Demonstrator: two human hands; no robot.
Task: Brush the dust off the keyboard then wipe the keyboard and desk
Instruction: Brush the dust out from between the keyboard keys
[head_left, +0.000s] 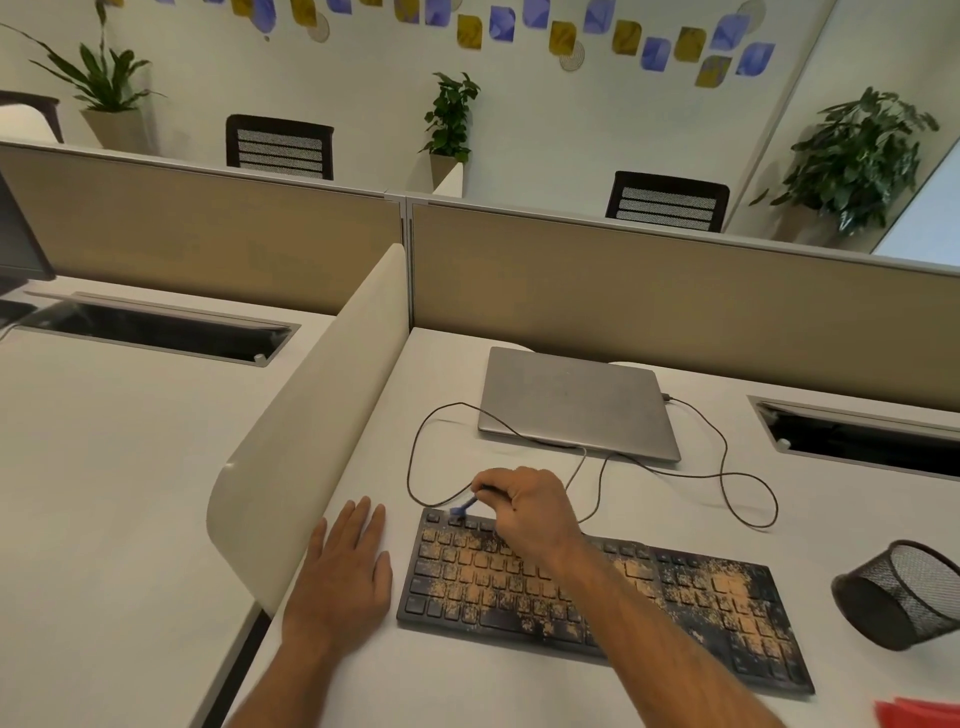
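A black keyboard (675, 597) lies on the white desk (467, 675), covered with orange-brown dust over most of its keys. My right hand (524, 506) grips a small brush (465, 505) with a dark handle and blue bristles. The bristles touch the top-left row of keys. My left hand (345, 566) rests flat on the desk just left of the keyboard, fingers straight. A red cloth (919, 712) shows at the bottom right corner, partly cut off.
A closed silver laptop (576, 402) lies behind the keyboard, with a thin cable (737, 483) looping over the desk. A black mesh cup (898, 592) lies on its side at right. A white curved divider (311, 415) borders the desk on the left; beige partitions stand behind.
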